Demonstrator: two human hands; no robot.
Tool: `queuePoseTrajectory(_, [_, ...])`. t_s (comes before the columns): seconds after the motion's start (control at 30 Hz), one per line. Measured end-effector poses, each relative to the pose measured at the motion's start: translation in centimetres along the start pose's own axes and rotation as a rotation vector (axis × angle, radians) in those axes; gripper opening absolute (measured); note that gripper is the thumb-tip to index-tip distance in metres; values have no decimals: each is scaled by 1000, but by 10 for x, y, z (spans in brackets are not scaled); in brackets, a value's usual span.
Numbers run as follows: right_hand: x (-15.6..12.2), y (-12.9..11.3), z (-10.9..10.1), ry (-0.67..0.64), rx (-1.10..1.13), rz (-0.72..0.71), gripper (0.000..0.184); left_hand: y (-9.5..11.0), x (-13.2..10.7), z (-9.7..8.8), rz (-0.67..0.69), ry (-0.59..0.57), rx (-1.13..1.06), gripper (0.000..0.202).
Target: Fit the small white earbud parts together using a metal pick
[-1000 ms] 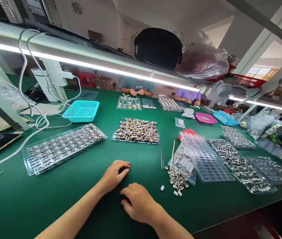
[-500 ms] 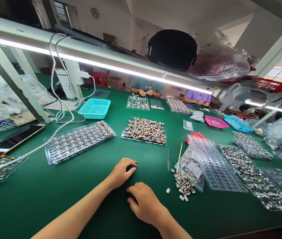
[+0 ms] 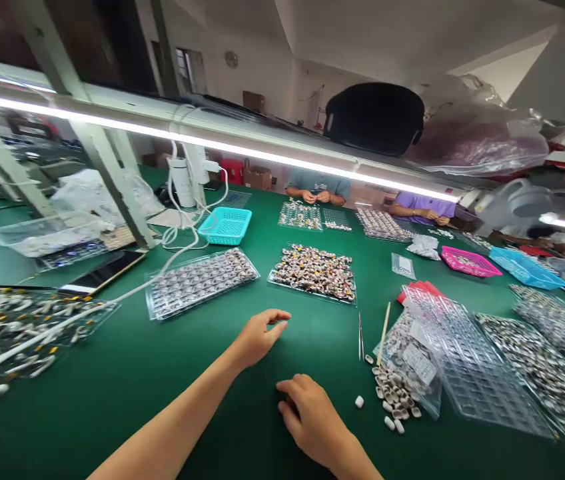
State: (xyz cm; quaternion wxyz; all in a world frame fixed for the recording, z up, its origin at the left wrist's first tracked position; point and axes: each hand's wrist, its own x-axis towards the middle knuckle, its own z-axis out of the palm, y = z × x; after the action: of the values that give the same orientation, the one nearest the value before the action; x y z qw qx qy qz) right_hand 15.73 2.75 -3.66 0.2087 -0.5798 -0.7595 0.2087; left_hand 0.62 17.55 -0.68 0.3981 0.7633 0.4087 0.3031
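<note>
Over the green table mat (image 3: 197,413), my left hand (image 3: 260,338) is open, its thumb apart from the fingers and nothing visible in it. Lower and to the right, my right hand (image 3: 312,417) is open too, with loosely bent fingers and a gap at the thumb. Beyond the hands lies a clear tray heaped with small white, brown and yellow parts (image 3: 315,270). To the right of my right hand are a single white cap (image 3: 359,402), a pile of small white shells (image 3: 397,393), tweezers (image 3: 360,337) and a thin wooden stick (image 3: 384,332).
A filled clear tray (image 3: 202,283) and a turquoise basket (image 3: 225,227) stand on the left, near a white cable (image 3: 127,291). Stacked clear trays (image 3: 487,373) and a bag of shells (image 3: 427,383) occupy the right. Two co-workers' hands (image 3: 315,197) show across the table.
The view has swung left, so the table's contents appear further right. My hands have moved slightly apart, and both remain without anything visible in them.
</note>
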Motion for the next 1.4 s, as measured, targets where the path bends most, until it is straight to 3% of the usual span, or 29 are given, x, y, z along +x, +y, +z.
queuePoseTrajectory(0.23, [3,0,-3,-2,27,-17,28,-1,7,-72,-67,189,16,39])
queuePoseTrajectory(0.33, [4,-3,-8,-8,40,1,27,-7,5,-89,-94,229,37,40])
queuePoseTrajectory(0.47, [4,-5,-11,-9,64,15,26,-11,-3,-98,-112,241,64,41])
queuePoseTrajectory(0.93, [4,1,-8,-60,84,8,26,-19,-9,-81,-144,183,76,39])
queuePoseTrajectory(1.13, [4,-3,-13,-64,74,11,28,-28,-9,-57,-108,114,122,31])
queuePoseTrajectory(1.4, [3,0,-10,-56,60,-6,28,-60,-12,-23,20,46,234,14])
